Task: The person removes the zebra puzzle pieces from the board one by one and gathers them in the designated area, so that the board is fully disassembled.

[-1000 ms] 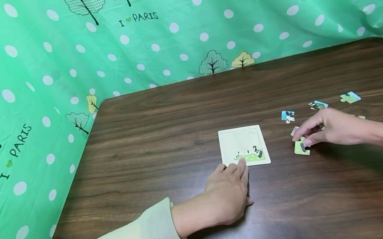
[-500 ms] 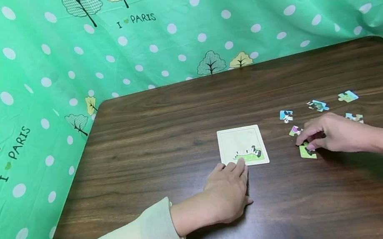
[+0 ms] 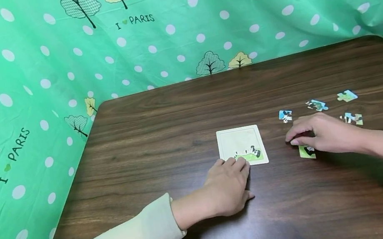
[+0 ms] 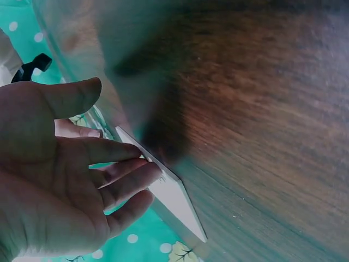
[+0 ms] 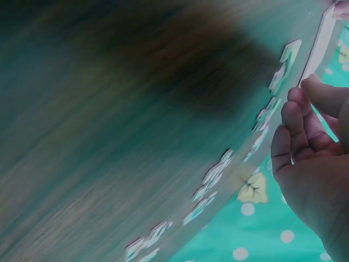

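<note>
The left hand (image 3: 228, 187) rests its fingertips on the near edge of a square white puzzle board (image 3: 239, 139), its fingers fairly straight. A dog-and-grass picture strip shows at the board's lower right. In the left wrist view the fingers (image 4: 131, 183) lie against the board (image 4: 177, 202). The right hand (image 3: 325, 135) hovers over loose jigsaw pieces, fingers loosely bent, with nothing seen between thumb and fingertips. Just below it lies a green puzzle piece (image 3: 307, 152) with a black shape, partly covered by the hand. In the right wrist view this piece (image 5: 284, 65) lies apart from the right hand (image 5: 313, 131).
Several more jigsaw pieces lie on the brown wooden table (image 3: 162, 124): a blue-and-white piece (image 3: 285, 115), a dark green piece (image 3: 316, 105), a light green piece (image 3: 347, 96) and pale pieces (image 3: 352, 118). A green dotted cloth (image 3: 149, 50) hangs behind the table.
The right hand pinched the green puzzle piece, shifted it slightly to the right and let go. It has since moved up and left, covering the pink piece. The left hand's fingers shifted slightly on the board.
</note>
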Available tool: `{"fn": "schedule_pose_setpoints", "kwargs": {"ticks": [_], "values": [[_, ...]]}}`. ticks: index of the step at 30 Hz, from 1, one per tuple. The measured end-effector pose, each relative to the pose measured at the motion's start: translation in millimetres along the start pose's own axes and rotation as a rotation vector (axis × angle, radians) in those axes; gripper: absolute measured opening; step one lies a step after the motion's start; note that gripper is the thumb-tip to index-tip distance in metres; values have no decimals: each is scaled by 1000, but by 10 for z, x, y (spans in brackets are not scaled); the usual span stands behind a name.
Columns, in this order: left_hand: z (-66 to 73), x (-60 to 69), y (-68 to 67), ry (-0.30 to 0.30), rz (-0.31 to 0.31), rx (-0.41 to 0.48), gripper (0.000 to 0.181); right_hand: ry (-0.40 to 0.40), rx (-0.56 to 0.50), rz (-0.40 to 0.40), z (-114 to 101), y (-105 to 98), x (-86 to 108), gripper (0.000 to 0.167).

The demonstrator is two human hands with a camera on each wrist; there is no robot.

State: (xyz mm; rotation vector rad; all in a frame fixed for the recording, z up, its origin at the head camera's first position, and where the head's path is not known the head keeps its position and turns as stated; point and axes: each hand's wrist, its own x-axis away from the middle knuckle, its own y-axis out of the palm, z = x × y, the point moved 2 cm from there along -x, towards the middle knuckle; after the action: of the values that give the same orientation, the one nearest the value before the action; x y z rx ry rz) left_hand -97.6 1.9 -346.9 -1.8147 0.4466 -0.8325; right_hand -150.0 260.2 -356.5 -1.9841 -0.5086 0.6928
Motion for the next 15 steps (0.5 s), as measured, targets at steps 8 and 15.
{"fn": "schedule_pose_setpoints", "kwargs": {"ticks": [8,15], "values": [[-46,-95,-8,10,20,74,73,-33,-40,-29,-166,79,-262,25],[-48,-112,-5,-14,40,99,70,-52,-63,-83,-284,207,-504,24]]}}
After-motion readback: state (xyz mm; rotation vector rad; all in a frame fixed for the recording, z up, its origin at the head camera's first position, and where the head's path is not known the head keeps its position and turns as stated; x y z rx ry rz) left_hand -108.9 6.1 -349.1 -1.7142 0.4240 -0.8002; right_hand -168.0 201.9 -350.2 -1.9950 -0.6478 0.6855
